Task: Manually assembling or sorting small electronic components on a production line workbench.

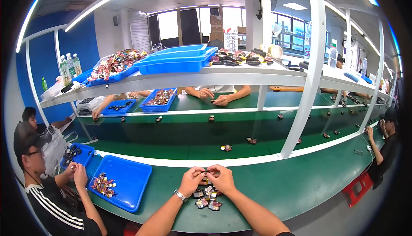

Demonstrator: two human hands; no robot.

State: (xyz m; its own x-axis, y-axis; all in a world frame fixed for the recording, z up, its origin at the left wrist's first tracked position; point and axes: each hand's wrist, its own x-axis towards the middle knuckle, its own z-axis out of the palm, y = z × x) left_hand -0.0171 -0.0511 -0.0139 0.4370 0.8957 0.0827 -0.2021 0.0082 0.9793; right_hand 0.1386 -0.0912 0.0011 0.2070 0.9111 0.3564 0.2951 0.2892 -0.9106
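My left hand, with a metal wristwatch on its wrist, and my right hand meet over the green bench. Their fingers are closed together on a small black-edged electronic part, mostly hidden by the fingertips. Right below them, on the bench, lies a little heap of similar small parts, black with red, yellow and silvery bits. Both forearms come up from the lower edge.
Left of me, a blue tray holds several small red-and-white pieces. A seated person works beside it. Beyond a white rail runs a dark green belt carrying scattered parts. A white post and loaded shelf stand ahead.
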